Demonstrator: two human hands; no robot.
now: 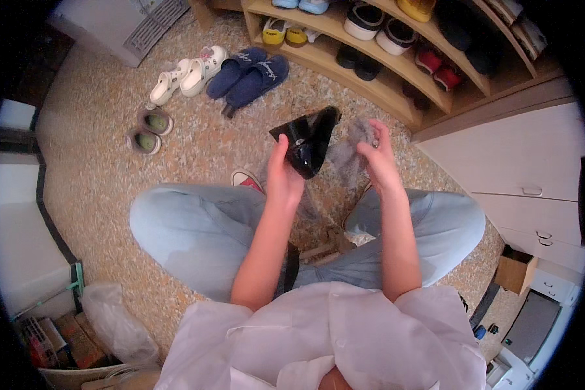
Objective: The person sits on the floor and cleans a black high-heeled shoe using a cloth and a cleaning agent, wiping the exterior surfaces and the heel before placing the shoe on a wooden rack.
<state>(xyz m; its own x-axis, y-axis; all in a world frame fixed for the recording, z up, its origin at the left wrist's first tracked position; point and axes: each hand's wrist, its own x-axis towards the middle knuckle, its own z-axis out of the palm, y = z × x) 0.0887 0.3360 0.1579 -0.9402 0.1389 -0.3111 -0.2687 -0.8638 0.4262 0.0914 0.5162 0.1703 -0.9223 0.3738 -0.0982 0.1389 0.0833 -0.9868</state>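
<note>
A glossy black shoe or ankle boot (pixel 308 141) is gripped by my left hand (pixel 283 170), the thumb lying over its near left side. Just to its right, my right hand (pixel 381 156) pinches a crumpled, greyish, see-through piece of thin cloth or plastic (pixel 353 148), blurred in places. The cloth hangs close to the boot's right side; whether the two touch I cannot tell. Both hands are above the speckled floor, in front of my bent knees.
White clogs (pixel 201 70), navy slippers (pixel 248 78) and small grey shoes (pixel 148 130) stand on the floor ahead, left. A wooden shoe rack (pixel 321 63) with several shoes curves along the front right. White cabinets (pixel 516 161) are at right. A plastic bag (pixel 119 321) lies at lower left.
</note>
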